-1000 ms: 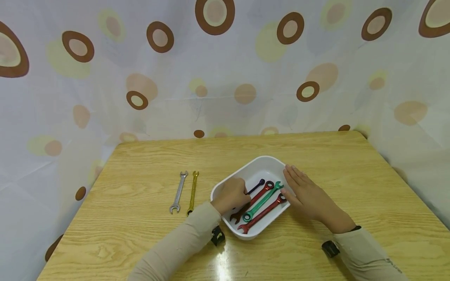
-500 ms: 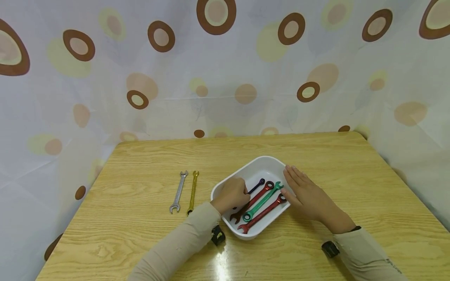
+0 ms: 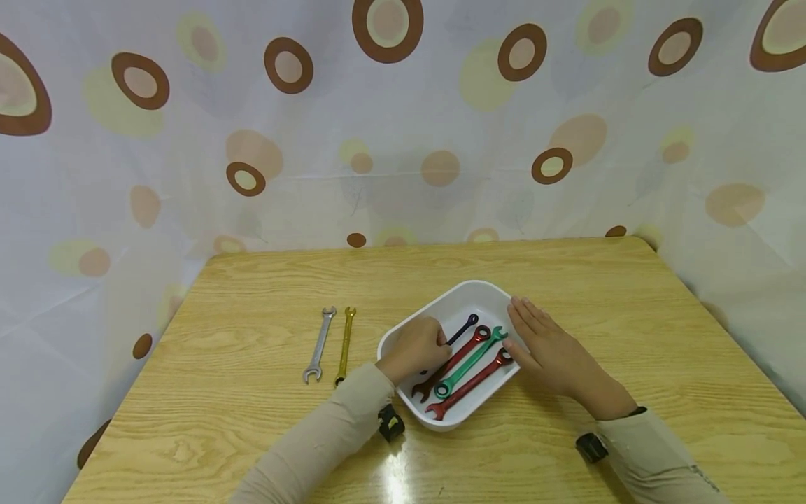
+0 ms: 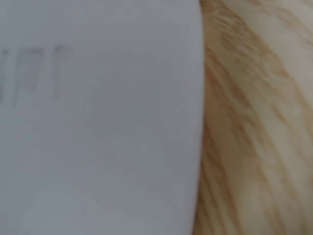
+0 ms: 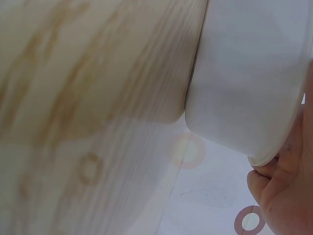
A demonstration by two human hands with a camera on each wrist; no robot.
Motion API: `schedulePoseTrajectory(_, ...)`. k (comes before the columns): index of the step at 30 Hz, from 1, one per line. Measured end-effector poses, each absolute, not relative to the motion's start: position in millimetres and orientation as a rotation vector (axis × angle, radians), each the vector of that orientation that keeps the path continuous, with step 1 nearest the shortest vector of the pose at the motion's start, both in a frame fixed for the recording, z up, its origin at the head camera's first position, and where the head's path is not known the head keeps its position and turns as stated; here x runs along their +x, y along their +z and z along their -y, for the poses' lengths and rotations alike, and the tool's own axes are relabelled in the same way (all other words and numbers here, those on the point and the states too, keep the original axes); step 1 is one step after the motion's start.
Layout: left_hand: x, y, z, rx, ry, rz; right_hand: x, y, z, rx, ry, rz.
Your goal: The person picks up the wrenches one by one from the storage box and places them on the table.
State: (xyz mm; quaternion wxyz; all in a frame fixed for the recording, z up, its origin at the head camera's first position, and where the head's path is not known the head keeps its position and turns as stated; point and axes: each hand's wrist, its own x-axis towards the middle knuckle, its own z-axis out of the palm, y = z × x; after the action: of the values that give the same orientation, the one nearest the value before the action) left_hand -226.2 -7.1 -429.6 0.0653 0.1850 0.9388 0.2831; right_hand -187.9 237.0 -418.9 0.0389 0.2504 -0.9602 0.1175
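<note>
In the head view, my left hand (image 3: 418, 346) reaches into a white plastic tray (image 3: 412, 316) and pinches a dark purple wrench (image 3: 464, 327), whose middle my fingers hide. Beside it in the tray lie a red wrench (image 3: 464, 348), a green wrench (image 3: 469, 365) and another red wrench (image 3: 471, 385), roughly side by side. My right hand (image 3: 554, 353) rests against the tray's right rim, its fingers straight. From the right wrist, that hand (image 5: 288, 191) shows at the rim of the tray (image 5: 239, 88). The left wrist view holds only the tray's outer wall (image 4: 107, 117) close up.
Left of the tray, a silver wrench (image 3: 321, 344) and a gold wrench (image 3: 346, 343) lie on the wooden table (image 3: 264, 294). A patterned cloth (image 3: 390, 126) hangs behind the table and along its sides.
The dark purple wrench has slid slightly toward the tray's far end with my left fingers. My right hand stays in place at the rim.
</note>
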Motion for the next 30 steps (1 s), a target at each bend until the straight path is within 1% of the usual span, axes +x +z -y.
schedulePoseTrajectory(9, -229.4, -425.1, 6.4, 0.541, 1.029, -2.777, -187.6, -419.8, -237.9, 0.784, 0.342, 2.907)
schedulePoseTrajectory(15, -231.0, -409.9, 13.4, 0.574, 1.096, -2.784, -189.3, -420.1, -237.6, 0.776, 0.356, 2.934)
schedulePoseTrajectory(19, -229.0, -397.2, 24.2, 0.568, 1.177, -2.788, -189.3, -419.9, -237.6, 0.771, 0.370, 2.949)
schedulePoseTrajectory(25, -225.0, -379.7, 47.4, 0.486, 1.297, -2.782, -189.1, -420.2, -237.5, 0.779, 0.379, 2.937)
schedulePoseTrajectory(30, -224.5, -373.3, 72.1, 0.410, 1.369, -2.796, -189.6, -420.4, -237.8, 0.778, 0.379, 2.949)
